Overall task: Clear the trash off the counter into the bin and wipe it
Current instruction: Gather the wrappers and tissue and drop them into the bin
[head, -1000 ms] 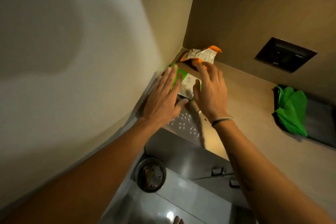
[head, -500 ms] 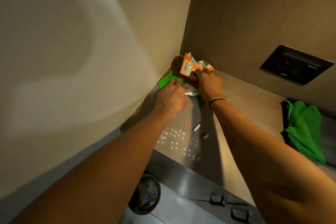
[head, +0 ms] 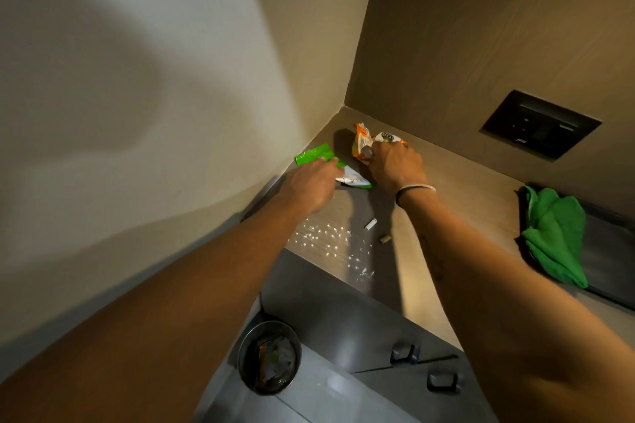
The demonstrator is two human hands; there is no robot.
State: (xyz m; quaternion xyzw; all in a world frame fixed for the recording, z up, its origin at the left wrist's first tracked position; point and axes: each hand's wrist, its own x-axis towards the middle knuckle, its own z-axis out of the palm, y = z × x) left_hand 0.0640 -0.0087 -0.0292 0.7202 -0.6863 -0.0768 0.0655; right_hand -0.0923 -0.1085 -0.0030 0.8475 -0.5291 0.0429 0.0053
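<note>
- Right hand (head: 395, 166) is closed around the orange wrapper (head: 361, 145); the fingers curl over its lower part and the wrapper stands up out of the fist, near the back corner of the counter (head: 464, 189).
- Left hand (head: 311, 182) lies on the green wrapper (head: 313, 154), with the fingers bent down on it; whether they pinch it or only press it, I cannot tell.
- One end of the green wrapper shows beyond the left fingers, close to the side wall, and the other end, white and green, shows between the two hands on the counter.
- Both wrappers are in the corner where the two walls meet, and the two hands are near each other, but they do not touch.
- Nearer to the person, white crumbs (head: 330, 240) are scattered on the counter by its front edge.
- Just beside the crumbs lie a small white stub (head: 370, 224) and a small brown bit (head: 385, 238), a little apart from each other.
- At the right, well apart from the hands, a green cloth (head: 556, 233) lies crumpled on a dark tray (head: 611, 257).
- Below the counter, on the floor by the cabinet front, a round metal bin (head: 247, 347) stands open with some trash already inside it.
- On the right wrist there is a thin band (head: 414, 188).
</note>
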